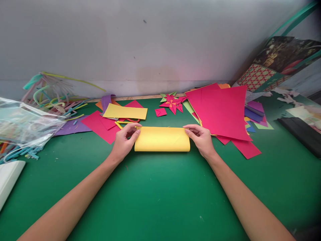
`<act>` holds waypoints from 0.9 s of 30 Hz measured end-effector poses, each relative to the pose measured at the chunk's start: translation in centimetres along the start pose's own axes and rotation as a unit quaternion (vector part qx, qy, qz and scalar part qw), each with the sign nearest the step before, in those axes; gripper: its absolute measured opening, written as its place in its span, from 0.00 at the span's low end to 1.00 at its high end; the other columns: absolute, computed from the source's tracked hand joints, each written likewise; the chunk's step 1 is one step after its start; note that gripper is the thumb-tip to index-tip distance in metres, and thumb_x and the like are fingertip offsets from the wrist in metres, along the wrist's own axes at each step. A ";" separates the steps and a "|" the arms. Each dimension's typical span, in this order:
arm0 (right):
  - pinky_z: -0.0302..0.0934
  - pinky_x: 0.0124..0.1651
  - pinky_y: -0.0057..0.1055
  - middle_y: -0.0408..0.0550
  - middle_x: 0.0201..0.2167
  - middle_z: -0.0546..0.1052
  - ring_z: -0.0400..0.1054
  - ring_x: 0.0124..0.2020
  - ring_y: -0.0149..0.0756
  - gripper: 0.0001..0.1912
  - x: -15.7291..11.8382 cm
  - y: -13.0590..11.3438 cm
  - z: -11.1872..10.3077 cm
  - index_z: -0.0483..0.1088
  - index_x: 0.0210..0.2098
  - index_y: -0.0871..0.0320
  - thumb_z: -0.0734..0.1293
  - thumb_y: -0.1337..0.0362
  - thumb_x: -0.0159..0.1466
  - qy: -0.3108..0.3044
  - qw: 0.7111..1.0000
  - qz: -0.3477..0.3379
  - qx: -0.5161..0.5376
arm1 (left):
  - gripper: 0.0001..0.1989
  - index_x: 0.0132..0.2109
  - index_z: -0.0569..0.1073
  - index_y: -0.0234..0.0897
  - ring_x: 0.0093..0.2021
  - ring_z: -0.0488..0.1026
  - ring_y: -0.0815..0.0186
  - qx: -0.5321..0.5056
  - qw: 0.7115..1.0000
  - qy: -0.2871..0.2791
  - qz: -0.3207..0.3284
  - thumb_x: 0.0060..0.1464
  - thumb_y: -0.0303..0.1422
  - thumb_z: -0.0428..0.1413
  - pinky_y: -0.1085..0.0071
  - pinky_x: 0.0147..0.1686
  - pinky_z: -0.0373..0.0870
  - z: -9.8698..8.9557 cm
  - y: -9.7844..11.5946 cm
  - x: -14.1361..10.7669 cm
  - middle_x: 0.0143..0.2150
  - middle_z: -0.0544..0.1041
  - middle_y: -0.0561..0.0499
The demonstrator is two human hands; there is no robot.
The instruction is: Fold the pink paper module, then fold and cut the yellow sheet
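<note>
A yellow sheet of paper [162, 140] is bent over on itself, with a rounded fold along its near edge, above the green table [150, 201]. My left hand [126, 139] pinches its far left corner between thumb and fingers. At the far right corner my right hand [199, 137] grips the same sheet in a similar pinch. Just beyond lie a flat yellow strip [125, 111], a small red folded square [161, 112] and a red and green paper star [172, 102].
Red sheets [220, 110] are stacked at the back right, near a patterned bag [260, 75] and a black case [301, 135]. On the left are pipe cleaners [50, 92], a clear plastic bag [27, 120] and a white object [10, 179]. A wall stands behind.
</note>
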State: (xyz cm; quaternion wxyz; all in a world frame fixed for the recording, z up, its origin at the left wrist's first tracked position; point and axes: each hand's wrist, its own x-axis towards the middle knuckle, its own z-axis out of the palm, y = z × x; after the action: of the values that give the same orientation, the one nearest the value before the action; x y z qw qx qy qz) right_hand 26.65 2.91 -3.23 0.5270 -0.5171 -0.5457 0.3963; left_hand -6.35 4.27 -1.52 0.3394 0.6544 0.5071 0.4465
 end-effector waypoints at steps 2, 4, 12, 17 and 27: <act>0.73 0.45 0.36 0.48 0.39 0.85 0.79 0.42 0.42 0.11 0.0 0.0 0.0 0.83 0.42 0.52 0.76 0.53 0.64 -0.003 1.000 0.000 0.002 | 0.12 0.50 0.77 0.40 0.33 0.68 0.67 -0.001 1.000 -0.001 -0.001 0.64 0.39 0.60 0.72 0.31 0.63 0.0 0.0 0.0 0.33 0.72 0.53; 0.73 0.45 0.36 0.48 0.39 0.85 0.79 0.41 0.42 0.11 0.0 0.0 0.0 0.83 0.42 0.52 0.76 0.54 0.64 -0.004 1.000 -0.001 0.002 | 0.12 0.50 0.77 0.40 0.33 0.68 0.67 -0.004 1.000 -0.001 -0.001 0.64 0.39 0.60 0.72 0.31 0.63 0.0 0.0 0.0 0.34 0.72 0.53; 0.73 0.43 0.37 0.48 0.38 0.85 0.79 0.40 0.42 0.13 0.0 -0.1 0.1 0.82 0.44 0.52 0.76 0.53 0.63 -0.001 1.000 0.003 -0.004 | 0.13 0.51 0.77 0.40 0.33 0.69 0.66 -0.003 1.000 0.001 0.000 0.63 0.40 0.60 0.72 0.31 0.64 0.0 0.0 -0.1 0.33 0.73 0.52; 0.74 0.46 0.39 0.49 0.41 0.86 0.80 0.43 0.44 0.12 0.0 0.0 0.1 0.83 0.42 0.52 0.76 0.53 0.63 0.002 1.000 -0.002 0.000 | 0.12 0.50 0.77 0.40 0.33 0.69 0.66 -0.009 1.000 0.005 0.001 0.63 0.40 0.61 0.72 0.32 0.65 0.0 -0.1 0.0 0.33 0.73 0.52; 0.75 0.47 0.39 0.49 0.40 0.86 0.80 0.43 0.44 0.13 0.1 -0.1 0.1 0.83 0.42 0.52 0.77 0.52 0.62 0.007 1.000 0.006 0.002 | 0.18 0.57 0.72 0.40 0.34 0.73 0.65 -0.045 0.999 0.001 -0.021 0.62 0.39 0.61 0.72 0.34 0.68 0.0 0.0 0.0 0.33 0.76 0.52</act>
State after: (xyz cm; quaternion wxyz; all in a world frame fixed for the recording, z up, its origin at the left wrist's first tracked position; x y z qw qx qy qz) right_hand 26.56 2.97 -3.15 0.5292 -0.5219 -0.5387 0.3968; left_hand -6.30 4.21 -1.50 0.3769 0.6274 0.5007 0.4623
